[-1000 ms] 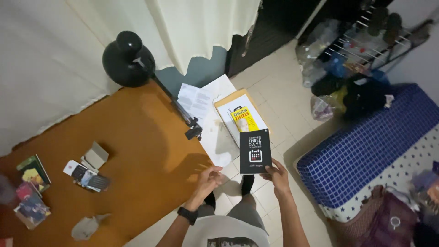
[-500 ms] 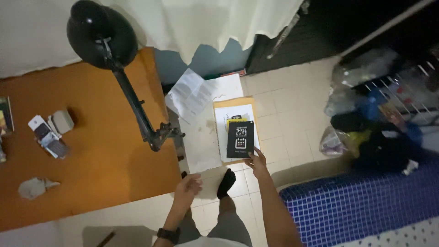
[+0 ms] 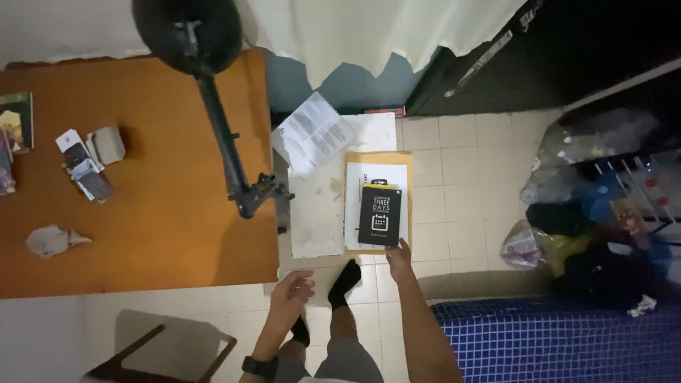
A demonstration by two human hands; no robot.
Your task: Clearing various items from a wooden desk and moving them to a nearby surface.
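Note:
A black book [image 3: 379,214] with a white calendar icon lies flat on a white sheet over a yellow envelope [image 3: 378,157] on the tiled floor. My right hand [image 3: 399,257] reaches down just below the book's lower edge, fingertips at the envelope's rim, not gripping anything. My left hand [image 3: 292,289] hovers lower and to the left, fingers apart and empty, a black watch [image 3: 259,367] on its wrist. My feet in black socks [image 3: 345,280] stand between the two hands.
An orange table [image 3: 142,234] fills the left, with a black clamp-on lamp arm [image 3: 220,135], a card pile [image 3: 89,167] and crumpled tissue [image 3: 53,240]. Printed papers [image 3: 312,132] lie beside the envelope. Blue checked mattress [image 3: 560,340] lower right, bags [image 3: 560,241] right, chair [image 3: 163,354] below.
The black book went from upright in my right hand down onto the envelope pile, and my right hand has come off it. My view has shifted right and closer to the floor.

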